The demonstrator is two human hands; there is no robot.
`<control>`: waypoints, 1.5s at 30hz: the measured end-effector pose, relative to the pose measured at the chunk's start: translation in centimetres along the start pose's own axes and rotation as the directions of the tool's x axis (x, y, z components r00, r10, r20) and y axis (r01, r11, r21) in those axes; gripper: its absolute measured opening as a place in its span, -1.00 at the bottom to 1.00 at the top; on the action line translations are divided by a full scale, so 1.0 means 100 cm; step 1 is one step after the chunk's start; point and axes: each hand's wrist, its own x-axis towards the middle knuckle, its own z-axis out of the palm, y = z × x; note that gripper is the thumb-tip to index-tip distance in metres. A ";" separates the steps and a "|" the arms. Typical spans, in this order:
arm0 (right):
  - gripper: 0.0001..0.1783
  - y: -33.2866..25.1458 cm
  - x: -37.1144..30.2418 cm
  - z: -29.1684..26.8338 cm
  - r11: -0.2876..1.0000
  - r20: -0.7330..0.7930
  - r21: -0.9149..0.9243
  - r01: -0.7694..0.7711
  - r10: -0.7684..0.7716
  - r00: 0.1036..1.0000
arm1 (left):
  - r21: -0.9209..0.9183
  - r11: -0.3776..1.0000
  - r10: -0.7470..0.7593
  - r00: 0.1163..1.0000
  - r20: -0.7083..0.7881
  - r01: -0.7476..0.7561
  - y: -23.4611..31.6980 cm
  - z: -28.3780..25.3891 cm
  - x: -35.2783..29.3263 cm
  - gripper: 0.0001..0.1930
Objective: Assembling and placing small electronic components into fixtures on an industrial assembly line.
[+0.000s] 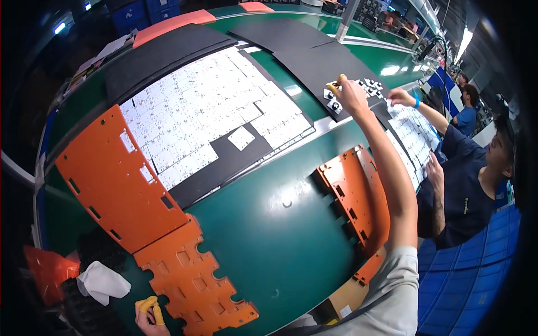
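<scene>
My right hand, with yellow finger covers, reaches out over a black foam sheet. Its thumb and finger are bent together in a pinch; whatever is between them is too small to name. Right beside it lie several small white boards with round black parts. At the lower left, my left hand, also in yellow finger covers, is curled closed near an orange fixture plate with scalloped edges. Its fingertips hide anything they may hold.
White circuit boards cover a black sheet, with one loose board apart. A flat orange plate overlaps them. Another orange fixture lies under my right forearm. A white cloth sits at left. A co-worker handles white boards at right.
</scene>
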 end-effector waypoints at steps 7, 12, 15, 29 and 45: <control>-0.52 -0.050 0.067 0.040 0.954 0.120 0.043 -0.296 0.289 0.950 | -0.032 0.999 -0.039 0.997 -0.061 0.037 0.001 0.003 0.011 -0.87; -0.50 -0.045 0.110 0.078 0.875 0.140 -0.021 -0.484 0.482 0.865 | -0.032 0.983 -0.183 0.980 -0.078 0.181 -0.004 0.000 0.013 -0.84; -0.48 -0.042 0.126 0.099 0.759 0.134 0.092 -0.644 0.632 0.763 | -0.033 0.988 -0.155 0.981 -0.114 0.153 0.003 0.002 0.021 -0.83; -0.47 0.020 0.135 0.152 0.836 0.088 0.279 -0.472 0.468 0.880 | -0.074 0.967 -0.251 0.959 -0.128 0.243 0.004 0.003 0.023 -0.81; -0.61 0.012 0.109 0.099 0.995 -0.111 0.070 -0.070 0.077 0.991 | -0.169 0.938 -0.323 0.941 -0.104 0.303 -0.014 0.002 0.013 -0.73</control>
